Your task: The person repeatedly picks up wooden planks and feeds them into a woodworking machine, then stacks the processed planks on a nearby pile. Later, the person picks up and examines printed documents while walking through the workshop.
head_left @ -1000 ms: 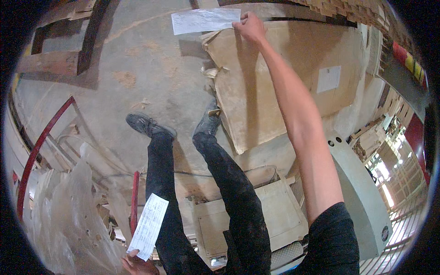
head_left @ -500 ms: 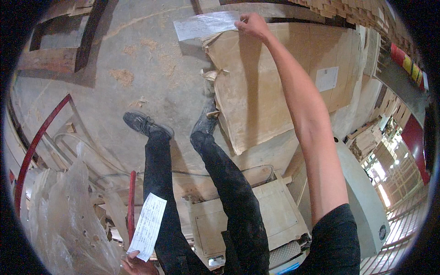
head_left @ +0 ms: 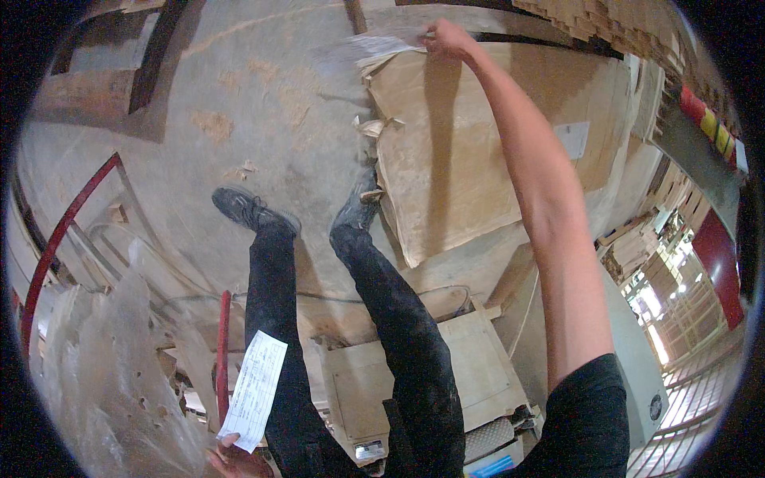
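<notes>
At the lower left my left hand (head_left: 237,460) pinches the bottom end of a white paper slip (head_left: 254,392) with printed lines, which stands up in front of my left thigh. My right arm stretches far forward, and my right hand (head_left: 446,40) is closed on the right end of another paper slip (head_left: 370,46), smeared by motion. That slip hangs over the far left corner of a large brown cardboard sheet (head_left: 462,159), whose left edge is torn. A smaller white label (head_left: 572,139) sits on the cardboard, partly behind my forearm.
Clear plastic wrap (head_left: 111,374) and a curved red metal bar (head_left: 68,231) are at the left. A beige metal box (head_left: 422,374) lies between and beside my legs. Stacked wood pieces (head_left: 590,20) line the far right. Sawdust (head_left: 213,124) is scattered on the concrete floor.
My right hand has shifted slightly right and its slip now blurs and tilts. The left hand and its slip have barely moved. The whole view has shifted a little.
</notes>
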### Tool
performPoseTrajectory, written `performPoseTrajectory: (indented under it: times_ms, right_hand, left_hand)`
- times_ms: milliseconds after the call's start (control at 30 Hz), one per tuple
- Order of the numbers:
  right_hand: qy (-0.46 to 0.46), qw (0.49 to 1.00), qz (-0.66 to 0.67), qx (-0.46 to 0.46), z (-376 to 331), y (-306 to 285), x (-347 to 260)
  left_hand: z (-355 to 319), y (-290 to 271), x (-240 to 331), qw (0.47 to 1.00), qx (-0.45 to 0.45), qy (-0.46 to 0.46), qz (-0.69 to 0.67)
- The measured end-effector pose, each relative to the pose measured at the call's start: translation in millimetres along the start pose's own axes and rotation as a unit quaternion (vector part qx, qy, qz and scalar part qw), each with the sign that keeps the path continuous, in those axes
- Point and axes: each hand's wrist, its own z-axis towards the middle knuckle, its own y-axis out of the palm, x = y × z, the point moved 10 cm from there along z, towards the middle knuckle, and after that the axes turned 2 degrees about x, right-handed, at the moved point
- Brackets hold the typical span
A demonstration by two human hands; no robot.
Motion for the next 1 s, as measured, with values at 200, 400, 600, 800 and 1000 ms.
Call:
performPoseTrajectory:
  times_ms: [200,400,600,800,1000]
  right_hand:
    - [-0.108,0.992,0.046,-0.051,2.5,-1.6,-3.8]
    - [-0.086,0.986,-0.077,-0.119,5.2,-7.4,-28.1]
    - [-0.064,0.992,-0.106,-0.026,37.6,10.8,19.6]
    - [-0.074,0.982,-0.145,-0.092,24.7,5.4,-13.5]
    - [-0.066,0.994,-0.080,-0.043,5.4,-13.6,-2.5]
  left_hand:
    - [11.7,-21.8,-7.7,1.000,-0.009,0.007,-0.005]
    - [-7.9,6.4,-0.5,0.998,0.032,-0.044,-0.022]
    - [2.9,4.5,1.1,0.999,0.007,-0.047,-0.011]
    - [-7.1,3.3,3.0,0.998,0.035,-0.048,-0.004]
    - [3.0,3.9,7.3,0.999,-0.021,-0.032,0.017]
